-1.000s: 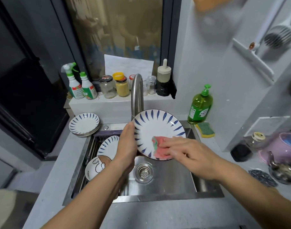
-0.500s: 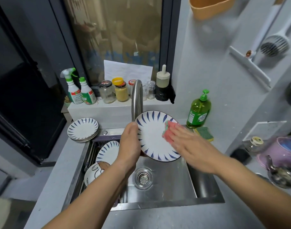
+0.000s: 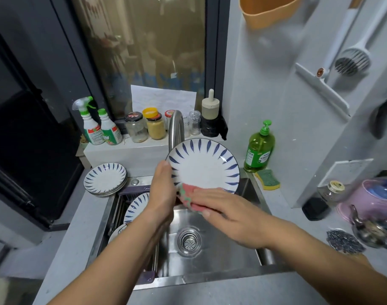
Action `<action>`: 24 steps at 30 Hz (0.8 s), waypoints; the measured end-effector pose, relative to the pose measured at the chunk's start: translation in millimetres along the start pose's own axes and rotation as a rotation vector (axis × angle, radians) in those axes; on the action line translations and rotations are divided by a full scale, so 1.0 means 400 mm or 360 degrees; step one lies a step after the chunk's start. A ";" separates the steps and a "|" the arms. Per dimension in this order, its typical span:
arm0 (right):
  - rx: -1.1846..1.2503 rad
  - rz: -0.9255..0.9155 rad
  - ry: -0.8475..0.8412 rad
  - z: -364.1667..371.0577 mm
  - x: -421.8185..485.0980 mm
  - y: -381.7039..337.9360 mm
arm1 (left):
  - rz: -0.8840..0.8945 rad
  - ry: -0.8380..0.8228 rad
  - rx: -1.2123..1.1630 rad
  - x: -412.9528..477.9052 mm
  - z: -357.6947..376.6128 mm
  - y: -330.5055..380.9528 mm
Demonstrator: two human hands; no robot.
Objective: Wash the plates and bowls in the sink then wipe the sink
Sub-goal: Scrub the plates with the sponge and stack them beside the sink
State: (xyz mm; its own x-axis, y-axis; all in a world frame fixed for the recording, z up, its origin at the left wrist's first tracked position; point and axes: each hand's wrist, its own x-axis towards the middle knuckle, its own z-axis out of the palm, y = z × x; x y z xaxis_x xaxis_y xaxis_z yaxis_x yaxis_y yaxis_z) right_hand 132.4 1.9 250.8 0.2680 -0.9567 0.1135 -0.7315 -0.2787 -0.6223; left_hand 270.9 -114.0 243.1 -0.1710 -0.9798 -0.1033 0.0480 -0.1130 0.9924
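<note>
Sink [image 3: 227, 260] first: its steel basin fills the lower middle of the frame, with a rack along its left side and the faucet [image 3: 176, 128] rising behind it.

Held above the basin at frame centre is a plate [image 3: 202, 166], white with blue dashes round the rim, tipped up so its face looks toward the camera. A stack of matching plates [image 3: 104, 178] sits on the counter at the left, just beside the basin's back corner. More dishes [image 3: 136, 205] lean in the rack below the stack, partly hidden by the left forearm, so washing is far from over and the wiping has not begun.

The left hand [image 3: 161, 190] grips the plate's left edge, fingers curled round behind it. The right hand [image 3: 227, 214] lies flat, fingers straight and together, pressing a pink cloth [image 3: 186, 198] onto the plate's lower left rim, right against the left hand.

The cloth's place has changed. A second ago it sat low on the middle of the face, half a second ago it was up at the right rim, and now it has swept down to the lower left. The plate has also been turned more squarely toward the camera. This looks like a circling scrub that has covered most of the face; the back and a rinse probably remain for this plate.

The drain strainer [image 3: 189, 241] sits uncovered below the hands.
</note>
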 end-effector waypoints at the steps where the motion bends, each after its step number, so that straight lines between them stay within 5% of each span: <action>1: -0.0048 -0.0040 0.0003 -0.010 -0.018 0.013 | 0.0019 0.0019 0.0007 0.001 -0.004 0.005; 9: -0.0565 0.0186 0.0183 -0.098 0.007 0.184 | -0.0089 -0.0116 0.0092 -0.058 0.023 0.013; 19: -0.0039 0.0018 0.0241 0.028 -0.066 0.050 | -0.0428 -0.0115 -0.0009 -0.071 0.032 0.009; 24: 0.0252 0.0280 0.0557 0.033 -0.051 0.068 | -0.0692 -0.0258 -0.0168 -0.080 0.046 0.009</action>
State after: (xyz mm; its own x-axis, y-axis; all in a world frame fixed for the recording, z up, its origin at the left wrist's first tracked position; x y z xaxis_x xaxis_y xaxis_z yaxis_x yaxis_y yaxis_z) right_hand 115.1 14.9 221.3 -0.1013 -0.9669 0.2343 -0.6345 -0.1186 -0.7637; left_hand 258.5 -80.2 251.1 -0.3486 -0.8006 -0.4874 0.0363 -0.5312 0.8465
